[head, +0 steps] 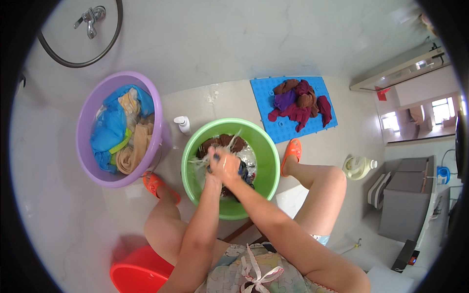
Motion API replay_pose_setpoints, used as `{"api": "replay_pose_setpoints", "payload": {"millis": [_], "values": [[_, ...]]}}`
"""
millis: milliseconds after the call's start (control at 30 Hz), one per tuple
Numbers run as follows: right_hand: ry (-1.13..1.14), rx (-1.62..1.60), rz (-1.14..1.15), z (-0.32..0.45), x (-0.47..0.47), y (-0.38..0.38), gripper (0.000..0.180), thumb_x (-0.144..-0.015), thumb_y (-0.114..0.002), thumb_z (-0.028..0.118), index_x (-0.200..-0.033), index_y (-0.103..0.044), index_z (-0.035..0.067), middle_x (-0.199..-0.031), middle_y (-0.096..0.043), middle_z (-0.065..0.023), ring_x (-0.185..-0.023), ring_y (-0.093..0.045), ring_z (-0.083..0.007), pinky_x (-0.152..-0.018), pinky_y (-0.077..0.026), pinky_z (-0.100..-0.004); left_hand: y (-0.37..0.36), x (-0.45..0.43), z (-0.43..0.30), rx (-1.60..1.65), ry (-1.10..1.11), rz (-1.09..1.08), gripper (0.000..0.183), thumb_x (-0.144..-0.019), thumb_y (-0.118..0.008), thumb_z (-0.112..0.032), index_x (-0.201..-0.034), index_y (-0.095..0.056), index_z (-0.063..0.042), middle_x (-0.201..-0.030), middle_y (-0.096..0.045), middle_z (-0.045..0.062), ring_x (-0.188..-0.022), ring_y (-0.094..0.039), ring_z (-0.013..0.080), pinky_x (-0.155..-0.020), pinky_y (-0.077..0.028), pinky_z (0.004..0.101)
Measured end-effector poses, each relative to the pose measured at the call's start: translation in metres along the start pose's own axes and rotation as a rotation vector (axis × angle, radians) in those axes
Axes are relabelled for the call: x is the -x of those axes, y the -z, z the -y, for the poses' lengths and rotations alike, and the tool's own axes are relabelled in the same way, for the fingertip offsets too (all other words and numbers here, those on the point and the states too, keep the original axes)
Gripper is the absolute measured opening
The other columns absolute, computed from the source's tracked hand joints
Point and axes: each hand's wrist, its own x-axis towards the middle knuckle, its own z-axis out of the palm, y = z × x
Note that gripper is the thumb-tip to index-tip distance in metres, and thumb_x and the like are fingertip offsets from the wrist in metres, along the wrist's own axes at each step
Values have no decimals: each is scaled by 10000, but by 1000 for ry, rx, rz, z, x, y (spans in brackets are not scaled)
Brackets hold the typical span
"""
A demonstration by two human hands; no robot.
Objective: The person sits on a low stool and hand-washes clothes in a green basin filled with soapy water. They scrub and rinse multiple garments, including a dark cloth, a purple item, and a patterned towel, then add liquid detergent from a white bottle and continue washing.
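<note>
My left hand (214, 174) and my right hand (228, 165) are pressed together over a green plastic basin (269, 168). Between them they grip a wet dark blue cloth (243, 171), bits of which show at the fingers and below the palms. My right hand covers much of the left one. Water splashes up around the fingers. Brown fabric (220, 142) lies soaking in the water at the basin's far side, and other dark pieces are partly hidden under my hands.
On the left stands a purple bucket (158, 110) of clothes, beside a white bottle (182, 125). A blue mat (269, 124) holds damp maroon and brown garments (298, 110). Further right is a detergent jug (358, 167); a red basin (137, 269) sits lower left. A tap (90, 22) juts from the wall.
</note>
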Motion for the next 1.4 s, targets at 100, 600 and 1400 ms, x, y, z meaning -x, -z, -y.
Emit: {"api": "replay_pose_setpoints", "payload": {"millis": [100,600,1400], "values": [[-445,83,114,-33,-58,13,412,-872,-497,424,-933,-692,67,-877,-649,-237,-791,-641,-370,-760,-507,-416,-39,-21,25,-509,40,-940,386,-945,-460,-383,-1192,-546,-98,-1017,-591,48,-935,-562,154,-773,-486,313],[133,-98,-155,1,26,-19,262,-845,-531,292,-887,-634,55,-898,-636,-218,-784,-627,-387,-697,-503,-463,33,22,-11,-149,-15,-426,448,-966,-397,-404,-1162,-551,-32,-879,-603,69,-863,-598,169,-775,-492,317],[317,-808,367,65,38,234,240,-735,-727,97,-912,-571,54,-835,-602,-16,-795,-571,-111,-730,-462,-270,-99,15,3,-1549,109,-592,764,-858,-322,-705,-1043,-631,-31,-1033,-618,131,-965,-576,246,-862,-413,350]]}}
